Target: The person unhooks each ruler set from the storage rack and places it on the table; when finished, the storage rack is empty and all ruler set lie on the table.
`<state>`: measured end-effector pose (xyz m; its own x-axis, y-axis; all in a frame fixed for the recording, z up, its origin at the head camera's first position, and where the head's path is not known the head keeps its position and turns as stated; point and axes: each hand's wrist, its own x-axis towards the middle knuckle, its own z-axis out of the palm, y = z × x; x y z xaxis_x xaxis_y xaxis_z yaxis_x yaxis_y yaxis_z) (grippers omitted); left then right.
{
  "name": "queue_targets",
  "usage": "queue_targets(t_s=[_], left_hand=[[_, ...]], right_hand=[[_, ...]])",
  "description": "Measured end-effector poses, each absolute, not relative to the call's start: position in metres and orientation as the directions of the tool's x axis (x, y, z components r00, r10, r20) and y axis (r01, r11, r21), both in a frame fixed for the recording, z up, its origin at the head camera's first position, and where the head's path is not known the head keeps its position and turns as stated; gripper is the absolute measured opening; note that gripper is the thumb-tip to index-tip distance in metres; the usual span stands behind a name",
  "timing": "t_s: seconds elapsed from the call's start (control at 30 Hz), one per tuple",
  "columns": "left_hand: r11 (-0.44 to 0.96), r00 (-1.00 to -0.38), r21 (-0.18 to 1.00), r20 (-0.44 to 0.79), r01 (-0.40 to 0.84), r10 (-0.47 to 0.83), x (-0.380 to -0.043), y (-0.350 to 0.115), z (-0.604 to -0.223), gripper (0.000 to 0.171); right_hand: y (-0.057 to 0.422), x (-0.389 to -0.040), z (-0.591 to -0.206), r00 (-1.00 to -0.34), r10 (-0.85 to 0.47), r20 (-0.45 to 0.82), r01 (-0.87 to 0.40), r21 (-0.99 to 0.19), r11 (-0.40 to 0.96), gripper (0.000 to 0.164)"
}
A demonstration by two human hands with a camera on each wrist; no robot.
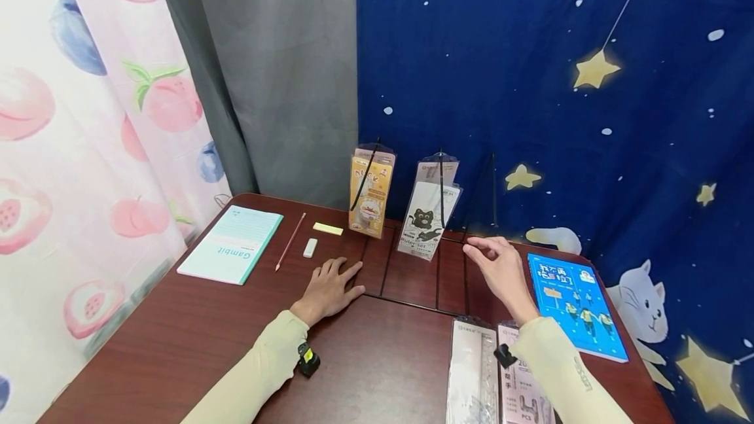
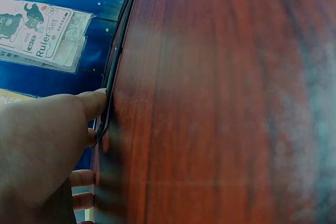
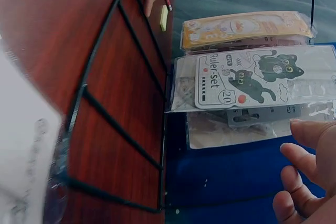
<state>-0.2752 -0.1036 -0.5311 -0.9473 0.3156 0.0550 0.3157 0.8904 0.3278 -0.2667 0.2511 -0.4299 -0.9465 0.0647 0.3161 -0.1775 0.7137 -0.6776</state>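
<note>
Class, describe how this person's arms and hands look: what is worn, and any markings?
The left hand and right hand wear no gloves. Pale yellow long sleeves cover both forearms, with small dark lettering on the right one. Each wrist carries a small black device; the left one shows a bright yellow-green patch.

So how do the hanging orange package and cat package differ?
The orange package has a mostly orange front; the cat package has a mostly white one with black cats. In the head view, the orange package hangs nearly straight, while the cat package slants more. Both hang on the black wire rack.
</note>
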Motion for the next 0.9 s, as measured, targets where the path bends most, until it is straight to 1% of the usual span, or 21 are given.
queue_targets(t_s=[0.13, 0.33, 0.67, 0.9], left_hand=[[0.887, -0.943, 0.325, 0.07, 0.329, 0.324, -0.275, -0.103, -0.533, 0.059], [0.889, -0.942, 0.314, 0.081, 0.335, 0.326, -0.276, -0.103, -0.536, 0.06], [0.893, -0.943, 0.306, 0.076, 0.331, 0.324, -0.281, -0.107, -0.541, 0.061], [0.891, -0.946, 0.323, 0.056, 0.321, 0.32, -0.281, -0.107, -0.54, 0.062]], right_hand=[[0.245, -0.278, -0.428, -0.933, 0.057, 0.355, -0.218, -0.686, 0.694, 0.033], [0.237, -0.29, -0.426, -0.929, 0.044, 0.367, -0.253, -0.718, 0.648, 0.033], [0.221, -0.309, -0.41, -0.934, 0.003, 0.358, -0.268, -0.704, 0.658, 0.034], [0.213, -0.314, -0.401, -0.942, 0.033, 0.335, -0.237, -0.729, 0.642, 0.03]])
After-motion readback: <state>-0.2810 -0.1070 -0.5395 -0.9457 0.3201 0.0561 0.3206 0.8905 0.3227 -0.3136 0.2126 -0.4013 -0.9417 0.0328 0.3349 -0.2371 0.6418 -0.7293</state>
